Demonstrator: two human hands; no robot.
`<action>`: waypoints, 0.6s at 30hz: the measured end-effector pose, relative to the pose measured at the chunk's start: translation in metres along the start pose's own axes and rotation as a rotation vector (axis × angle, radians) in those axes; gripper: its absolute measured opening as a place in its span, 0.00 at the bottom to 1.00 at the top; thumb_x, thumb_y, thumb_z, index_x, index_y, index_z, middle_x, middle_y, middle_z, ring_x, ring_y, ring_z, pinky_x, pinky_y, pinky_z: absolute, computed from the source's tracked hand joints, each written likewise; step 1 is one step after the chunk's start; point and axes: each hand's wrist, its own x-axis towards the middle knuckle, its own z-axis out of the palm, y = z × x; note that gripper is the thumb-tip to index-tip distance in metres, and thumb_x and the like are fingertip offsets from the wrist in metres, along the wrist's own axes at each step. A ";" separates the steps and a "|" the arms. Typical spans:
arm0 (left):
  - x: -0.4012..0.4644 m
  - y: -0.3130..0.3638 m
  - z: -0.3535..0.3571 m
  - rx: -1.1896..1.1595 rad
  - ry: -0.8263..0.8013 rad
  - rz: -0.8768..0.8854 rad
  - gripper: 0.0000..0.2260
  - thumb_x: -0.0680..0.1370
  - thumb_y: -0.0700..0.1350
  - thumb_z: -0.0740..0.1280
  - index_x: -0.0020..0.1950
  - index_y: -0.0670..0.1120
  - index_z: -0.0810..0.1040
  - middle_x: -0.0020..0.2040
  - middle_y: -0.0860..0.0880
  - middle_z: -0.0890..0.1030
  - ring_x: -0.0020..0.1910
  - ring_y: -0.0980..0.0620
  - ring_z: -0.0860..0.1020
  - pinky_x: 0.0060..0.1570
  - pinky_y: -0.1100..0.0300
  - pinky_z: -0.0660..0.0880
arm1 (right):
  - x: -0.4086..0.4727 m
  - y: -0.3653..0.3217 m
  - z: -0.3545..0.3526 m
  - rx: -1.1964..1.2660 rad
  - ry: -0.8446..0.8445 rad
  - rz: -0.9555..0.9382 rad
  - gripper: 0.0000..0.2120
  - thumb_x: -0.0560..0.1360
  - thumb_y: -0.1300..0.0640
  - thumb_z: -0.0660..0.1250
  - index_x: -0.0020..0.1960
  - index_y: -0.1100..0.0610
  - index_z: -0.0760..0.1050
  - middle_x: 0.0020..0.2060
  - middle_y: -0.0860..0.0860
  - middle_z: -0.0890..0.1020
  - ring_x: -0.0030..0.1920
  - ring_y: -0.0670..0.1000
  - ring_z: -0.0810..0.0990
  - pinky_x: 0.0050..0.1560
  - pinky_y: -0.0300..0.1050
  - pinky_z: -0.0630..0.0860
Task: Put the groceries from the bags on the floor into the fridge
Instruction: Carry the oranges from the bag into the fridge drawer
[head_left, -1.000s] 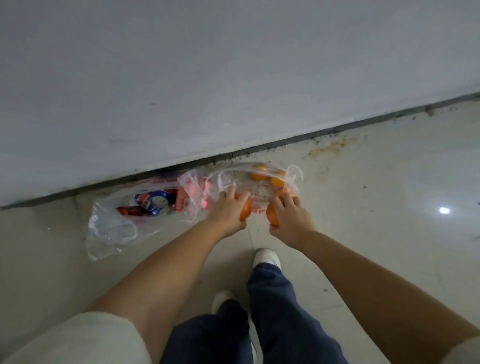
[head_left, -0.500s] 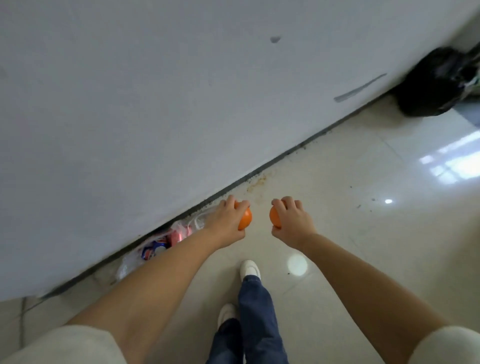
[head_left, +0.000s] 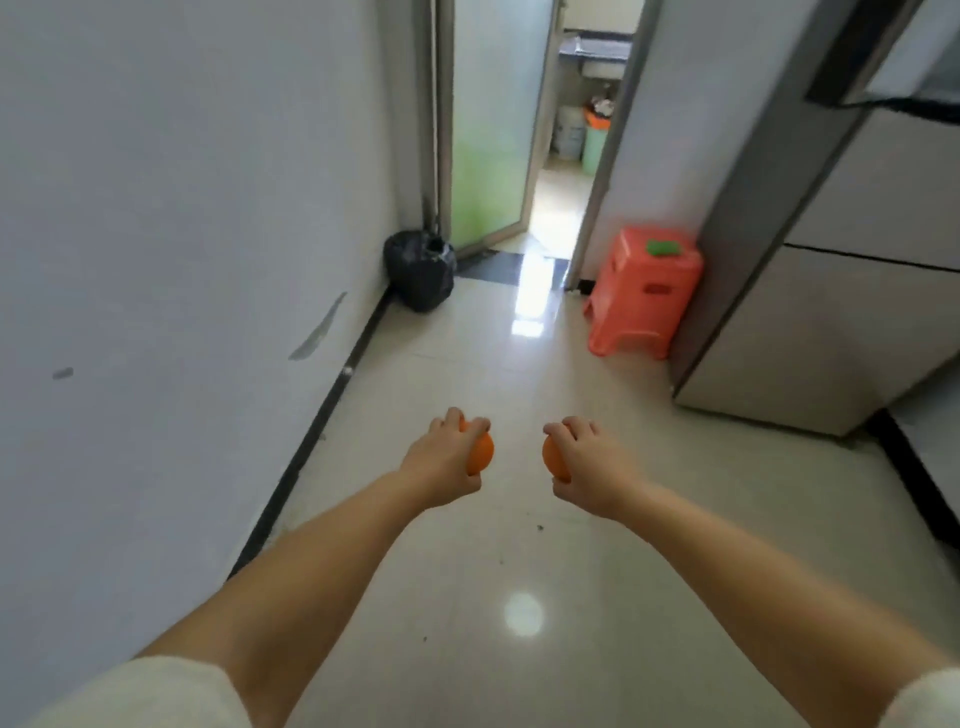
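Observation:
My left hand (head_left: 441, 460) grips an orange (head_left: 480, 454), fingers curled over its top. My right hand (head_left: 589, 462) holds a second orange (head_left: 553, 460) the same way. Both arms are stretched out in front of me at about the same height over the tiled floor. A grey fridge (head_left: 831, 291) stands at the right, its doors closed, a good way ahead of my right hand. The grocery bags are out of view.
A white wall runs along the left with a dark skirting (head_left: 332, 400). A black rubbish bag (head_left: 420, 270) sits in the far left corner. An orange plastic stool (head_left: 644, 291) stands beside the fridge. A frosted glass door (head_left: 488, 119) and an open doorway lie ahead.
My view has swung up and right from the bags by the wall to the hallway and fridge. Both hands lifted an orange each out of the bag and still hold them.

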 end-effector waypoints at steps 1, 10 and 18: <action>0.018 0.034 -0.002 0.016 0.013 0.051 0.31 0.72 0.48 0.70 0.71 0.53 0.60 0.67 0.44 0.62 0.62 0.41 0.68 0.56 0.46 0.75 | -0.015 0.035 -0.010 -0.015 0.016 0.022 0.33 0.71 0.51 0.67 0.72 0.51 0.59 0.67 0.54 0.65 0.65 0.59 0.67 0.58 0.52 0.73; 0.144 0.370 0.024 0.222 0.028 0.506 0.29 0.71 0.48 0.69 0.69 0.51 0.61 0.63 0.44 0.65 0.60 0.41 0.69 0.52 0.48 0.76 | -0.173 0.336 -0.080 -0.080 0.171 0.348 0.33 0.71 0.51 0.68 0.72 0.53 0.58 0.68 0.55 0.64 0.64 0.59 0.65 0.55 0.52 0.74; 0.232 0.573 -0.018 0.326 0.168 0.751 0.29 0.73 0.48 0.68 0.71 0.49 0.59 0.64 0.42 0.63 0.63 0.40 0.67 0.51 0.46 0.75 | -0.204 0.507 -0.162 -0.172 0.380 0.498 0.30 0.72 0.48 0.67 0.70 0.52 0.60 0.65 0.54 0.66 0.62 0.58 0.67 0.50 0.51 0.76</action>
